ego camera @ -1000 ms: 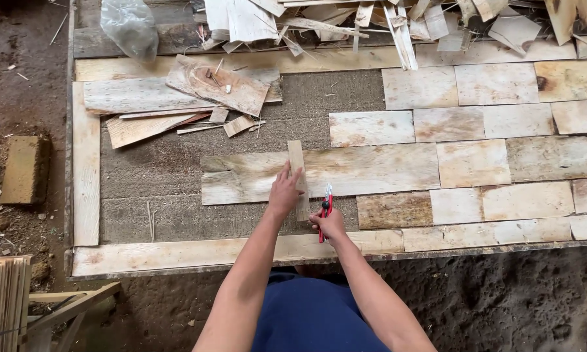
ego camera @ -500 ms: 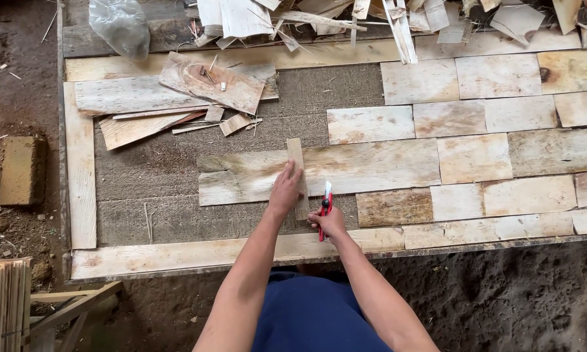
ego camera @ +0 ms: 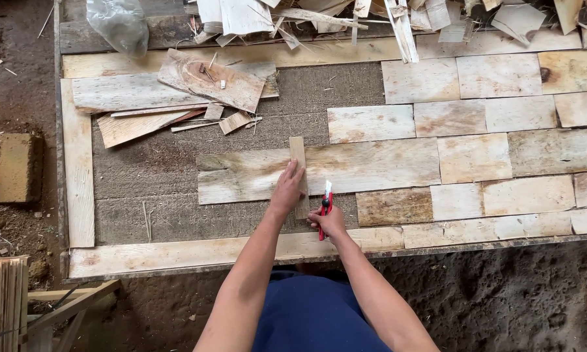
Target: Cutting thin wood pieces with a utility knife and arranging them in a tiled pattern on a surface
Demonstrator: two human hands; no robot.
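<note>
My left hand [ego camera: 287, 192] lies flat, fingers spread, pressing a narrow strip [ego camera: 298, 156] that stands crosswise on the long veneer sheet [ego camera: 371, 166] in the middle of the desk [ego camera: 78, 169]. My right hand [ego camera: 330, 223] is clenched around a red knife [ego camera: 324, 203], blade up against the strip's right edge. Scrap wood [ego camera: 208, 81] lies at the far left

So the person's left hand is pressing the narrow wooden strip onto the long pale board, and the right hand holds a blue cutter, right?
Not quite: in the head view the cutter in the right hand is red. The left hand does press the narrow wooden strip onto the long pale board.
</note>
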